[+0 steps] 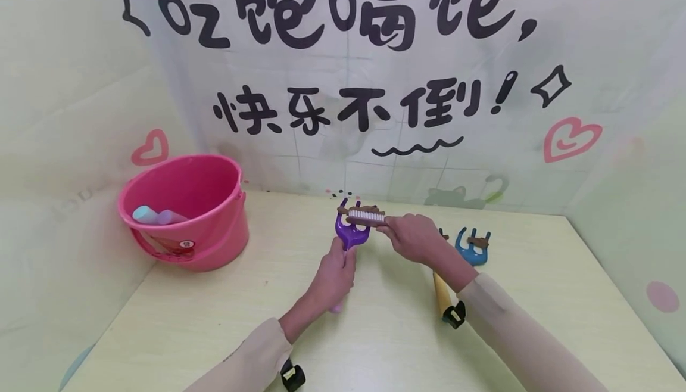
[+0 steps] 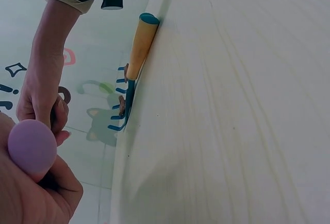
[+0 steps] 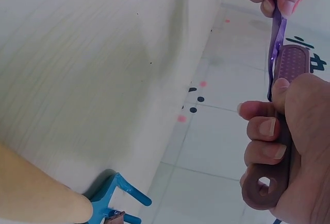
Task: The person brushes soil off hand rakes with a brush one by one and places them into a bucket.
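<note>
You have the purple rake raised above the desk, the fingers of your left hand wrapped round its handle. The fingers of your right hand grip the brush, its bristles up against the prongs, where brown clumps sit. Press too hard and the rake could twist in your left grip; flick the brush and loose bits could scatter across the desk. A slack hold on the brush may let it skid between the prongs. Your right forearm also reaches over the yellow handle and the blue prongs, which carry brown bits too, so dropping that elbow might knock them. The arm hides part of them, so I can't tell whether one or two rakes lie there.

At your left, the pink bucket holds a light-blue handle and a lilac handle; its bottom is hidden.
</note>
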